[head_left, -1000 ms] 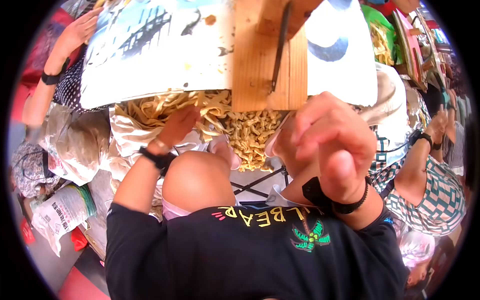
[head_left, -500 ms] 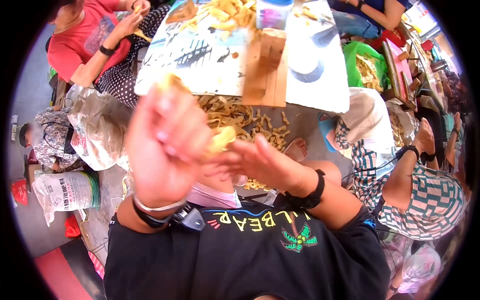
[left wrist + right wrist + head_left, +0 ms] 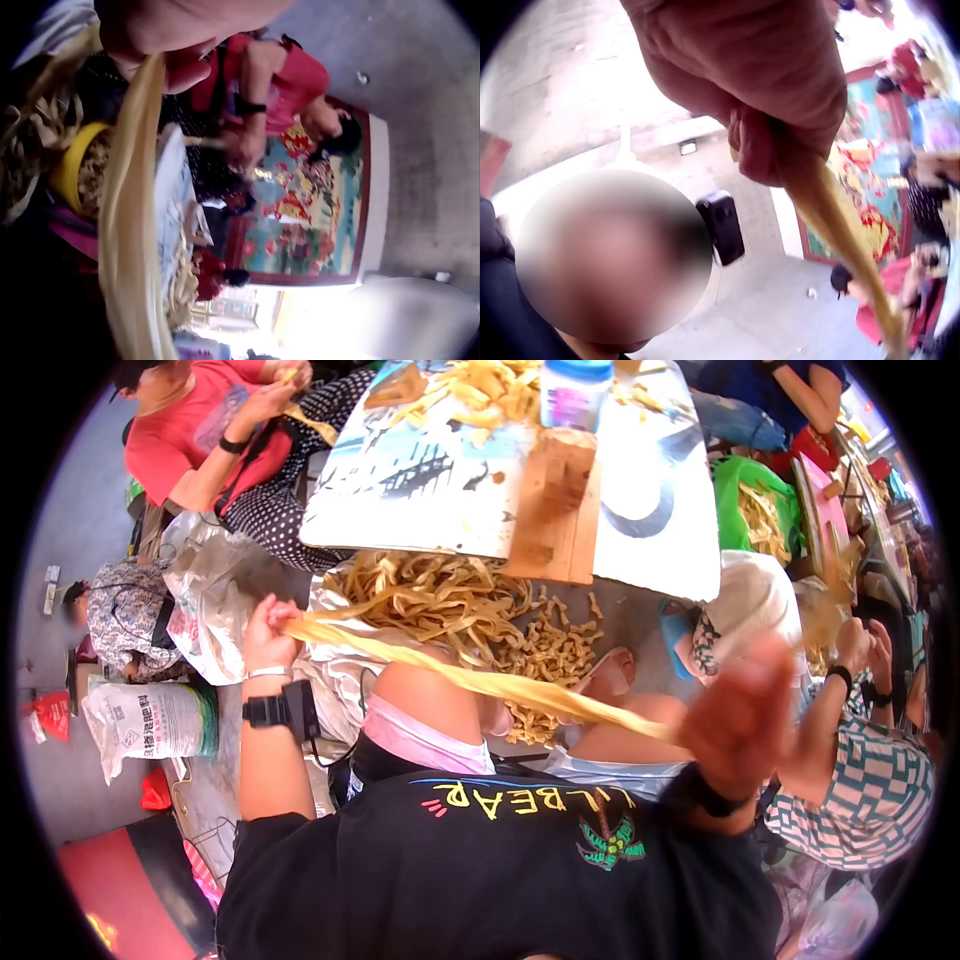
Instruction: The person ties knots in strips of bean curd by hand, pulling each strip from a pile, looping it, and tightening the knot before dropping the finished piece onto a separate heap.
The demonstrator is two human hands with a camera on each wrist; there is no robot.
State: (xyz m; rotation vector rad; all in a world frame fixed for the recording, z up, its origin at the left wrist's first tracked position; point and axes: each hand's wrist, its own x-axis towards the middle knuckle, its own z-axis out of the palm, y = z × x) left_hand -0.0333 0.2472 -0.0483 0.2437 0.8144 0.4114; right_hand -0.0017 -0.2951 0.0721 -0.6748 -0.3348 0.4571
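Observation:
A long, flat, pale-yellow strip point(image 3: 480, 678) stretches across my lap between my two hands, sloping down to the right in the head view. My left hand point(image 3: 270, 635) pinches its left end, and the left wrist view shows the strip point(image 3: 127, 210) hanging from the thumb and fingers. My right hand point(image 3: 740, 710), blurred in the head view, is raised over the right knee. In the right wrist view its curled fingers point(image 3: 761, 150) grip the strip's other end. Beneath the strip lie a heap of similar loose strips point(image 3: 420, 590) and many short knotted pieces point(image 3: 550, 645).
A white-topped table point(image 3: 450, 510) stands ahead, bearing a wooden block stand point(image 3: 555, 510), a blue-lidded jar point(image 3: 575, 400) and more yellow strips point(image 3: 490, 390). A person in red point(image 3: 210, 440) sits at left. A green bag point(image 3: 755, 510) is at right, a printed sack point(image 3: 150, 720) at left.
My hands were close together before my chest half a second ago with yellow material bunched between them. They have moved apart, left and right, and the strip is now drawn out lengthwise.

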